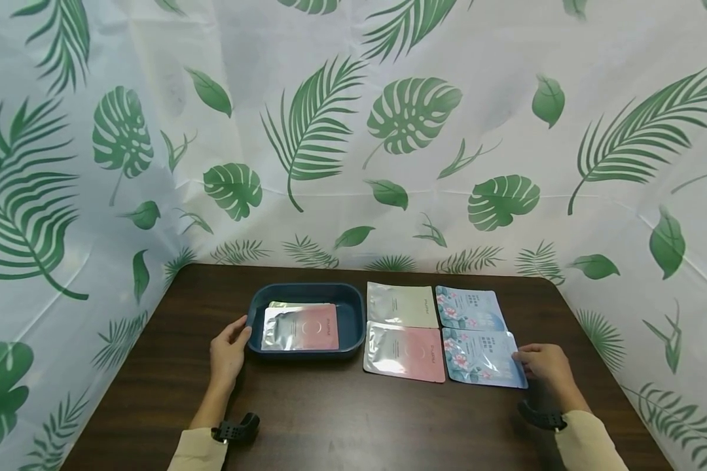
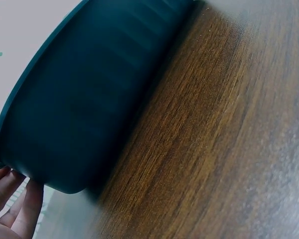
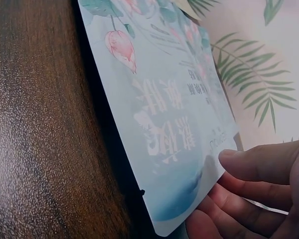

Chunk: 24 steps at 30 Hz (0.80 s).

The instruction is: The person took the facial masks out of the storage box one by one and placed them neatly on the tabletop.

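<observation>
The work is looking partly done, judging by how the packets are lying. The tray [image 1: 351, 322] is standing on the left of the surface [image 1: 324, 409]. Inside it a pink packet [image 1: 300, 328] is lying over a green packet [image 1: 279, 304], whose far edge is peeking out, so at least two packets are sitting in the tray. Four others are lying outside it, just to the right, in two rows of two: a pale packet [image 1: 402, 306] far left, a second pink packet [image 1: 404, 351] near left, and a far blue packet [image 1: 471, 309] and near blue packet [image 1: 484, 357] on the right. These four are probably forming what is left.

The hands are working well apart. The right hand [image 1: 546, 367] is pinching the near blue packet at its right edge, its thumb pressing on top and its fingers reaching underneath. The left hand [image 1: 228, 347] is touching the tray's left end, perhaps steadying it; whether it is gripping the rim or only resting there, the views are not showing clearly enough to tell.
</observation>
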{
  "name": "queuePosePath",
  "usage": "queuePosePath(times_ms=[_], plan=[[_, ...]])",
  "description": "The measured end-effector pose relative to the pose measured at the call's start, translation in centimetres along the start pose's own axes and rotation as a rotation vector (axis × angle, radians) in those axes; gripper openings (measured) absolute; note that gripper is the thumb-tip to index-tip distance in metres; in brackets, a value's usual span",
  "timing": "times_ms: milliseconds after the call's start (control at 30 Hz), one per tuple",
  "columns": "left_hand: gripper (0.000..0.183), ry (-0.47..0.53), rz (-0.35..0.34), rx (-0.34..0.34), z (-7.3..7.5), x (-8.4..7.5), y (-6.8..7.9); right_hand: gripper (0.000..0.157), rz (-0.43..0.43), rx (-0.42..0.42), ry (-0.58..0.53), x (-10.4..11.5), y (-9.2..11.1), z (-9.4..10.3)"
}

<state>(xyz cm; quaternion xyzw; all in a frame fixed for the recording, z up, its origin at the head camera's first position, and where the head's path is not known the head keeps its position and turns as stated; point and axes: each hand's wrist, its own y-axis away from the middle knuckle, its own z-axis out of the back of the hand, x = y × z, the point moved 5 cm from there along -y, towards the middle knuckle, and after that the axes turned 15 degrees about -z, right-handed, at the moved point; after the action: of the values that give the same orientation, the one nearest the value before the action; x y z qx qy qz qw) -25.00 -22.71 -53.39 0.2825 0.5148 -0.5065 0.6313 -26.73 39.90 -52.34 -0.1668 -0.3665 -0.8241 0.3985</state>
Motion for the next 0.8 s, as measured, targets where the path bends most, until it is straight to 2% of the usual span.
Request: queuePosePath(times_ms=[500,800], plan=[[0.038,0.012,-0.029,-0.012,0.0,0.1,0.1,0.033,0.041,-0.052,0.015,0.6,0.4,0.4],[0.038,0.012,-0.029,-0.013,0.0,0.2,0.1,0.038,0.016,-0.019,-0.054,2.2,0.0,0.1]])
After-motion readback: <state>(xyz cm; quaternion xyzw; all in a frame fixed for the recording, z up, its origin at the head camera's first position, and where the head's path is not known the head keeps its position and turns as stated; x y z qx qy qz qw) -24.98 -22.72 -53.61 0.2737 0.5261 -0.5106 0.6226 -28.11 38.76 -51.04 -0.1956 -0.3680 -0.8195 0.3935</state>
